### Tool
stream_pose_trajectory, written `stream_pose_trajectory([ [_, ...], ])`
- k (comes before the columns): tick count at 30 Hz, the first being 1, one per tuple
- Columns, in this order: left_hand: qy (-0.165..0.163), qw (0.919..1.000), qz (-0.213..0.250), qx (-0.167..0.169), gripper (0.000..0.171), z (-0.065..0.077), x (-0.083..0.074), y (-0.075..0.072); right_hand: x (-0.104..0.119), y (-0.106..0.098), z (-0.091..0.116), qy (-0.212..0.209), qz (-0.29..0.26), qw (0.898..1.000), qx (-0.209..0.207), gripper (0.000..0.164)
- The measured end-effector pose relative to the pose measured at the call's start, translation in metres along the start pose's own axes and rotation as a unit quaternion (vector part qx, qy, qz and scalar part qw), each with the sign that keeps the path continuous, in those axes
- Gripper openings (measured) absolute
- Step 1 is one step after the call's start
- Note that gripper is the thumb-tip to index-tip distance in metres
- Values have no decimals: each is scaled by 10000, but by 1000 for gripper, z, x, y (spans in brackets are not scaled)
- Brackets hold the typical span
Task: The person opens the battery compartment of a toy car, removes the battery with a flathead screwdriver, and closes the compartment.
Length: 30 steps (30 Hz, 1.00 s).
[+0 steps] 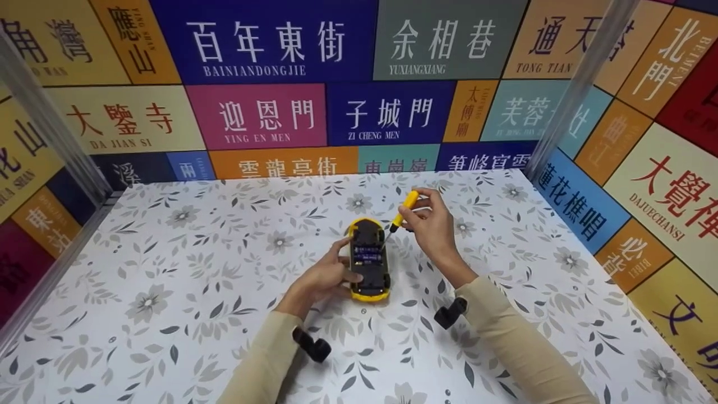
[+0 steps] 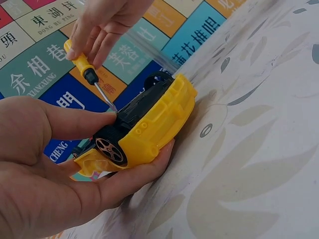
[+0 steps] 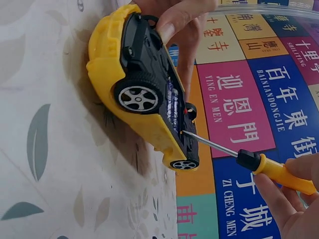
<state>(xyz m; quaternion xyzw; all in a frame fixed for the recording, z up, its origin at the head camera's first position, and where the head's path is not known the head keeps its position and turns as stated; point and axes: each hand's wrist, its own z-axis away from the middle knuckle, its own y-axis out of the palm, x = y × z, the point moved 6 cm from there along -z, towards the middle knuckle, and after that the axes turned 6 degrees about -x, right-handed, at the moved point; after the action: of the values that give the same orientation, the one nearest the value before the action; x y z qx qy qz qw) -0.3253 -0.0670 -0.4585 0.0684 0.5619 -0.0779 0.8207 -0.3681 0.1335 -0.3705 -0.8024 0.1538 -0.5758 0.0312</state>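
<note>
A yellow toy car (image 1: pixel 369 283) lies upside down, its black underside facing up. In its middle, batteries (image 3: pixel 172 106) show in an uncovered compartment. My left hand (image 1: pixel 328 275) grips the car from the left side, the thumb on the underside and the fingers along the body. In my right hand (image 1: pixel 431 220) a yellow screwdriver (image 1: pixel 408 206) is pinched near its handle. Its metal shaft slants down, and in the right wrist view the tip meets the underside at the edge of the battery compartment.
A white table (image 1: pixel 224 269) with a grey floral print lies under the car and both forearms. Colourful panels with street names (image 1: pixel 269 42) stand behind and at the sides. Black wrist cameras (image 1: pixel 450 313) sit on both sleeves.
</note>
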Motion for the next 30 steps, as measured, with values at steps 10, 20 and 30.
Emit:
stream_pose_trajectory([
  [10, -95, 9999, 65, -20, 96, -1, 0, -1, -2, 4, 4, -189, 29, 9998, 7, 46],
  [20, -30, 10000, 42, 3, 96, -3, 1, 0, 4, 2, 9, -464, 205, 9986, -112, 43],
  [30, 51, 10000, 22, -20, 97, -1, 1, 1, 3, 3, 11, -587, 262, 9978, -146, 42],
])
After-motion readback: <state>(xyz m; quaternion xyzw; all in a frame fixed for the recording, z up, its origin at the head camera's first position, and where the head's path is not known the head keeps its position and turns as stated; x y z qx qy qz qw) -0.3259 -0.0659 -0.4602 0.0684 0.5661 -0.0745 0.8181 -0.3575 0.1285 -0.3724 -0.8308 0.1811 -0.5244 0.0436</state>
